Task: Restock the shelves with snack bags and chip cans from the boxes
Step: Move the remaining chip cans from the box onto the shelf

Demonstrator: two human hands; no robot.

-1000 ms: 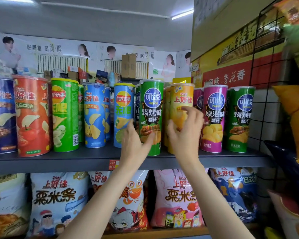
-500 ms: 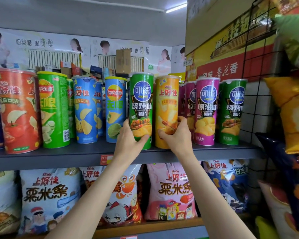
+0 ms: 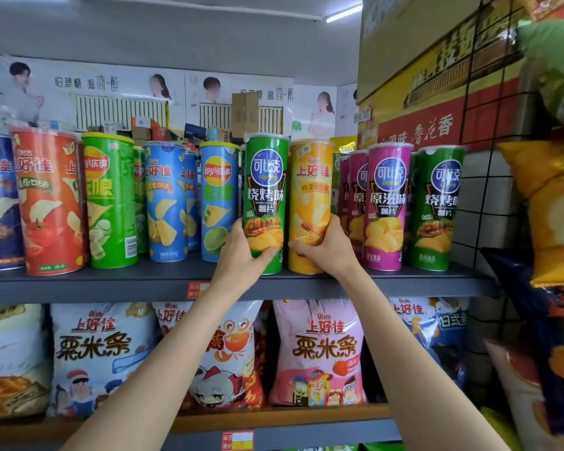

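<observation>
The left hand (image 3: 241,255) wraps the base of the green can (image 3: 266,203); the right hand (image 3: 329,252) wraps the yellow can (image 3: 310,203). Both cans stand upright and side by side on the shelf (image 3: 111,281). They look light, stiff, slick and tall enough to tip, so a low grip suits.

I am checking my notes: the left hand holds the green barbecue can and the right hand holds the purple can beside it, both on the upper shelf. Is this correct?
Not quite. In the head view the right hand holds the yellow can, not the purple can further right. The left hand does hold the green barbecue can, both on the upper shelf.
</observation>
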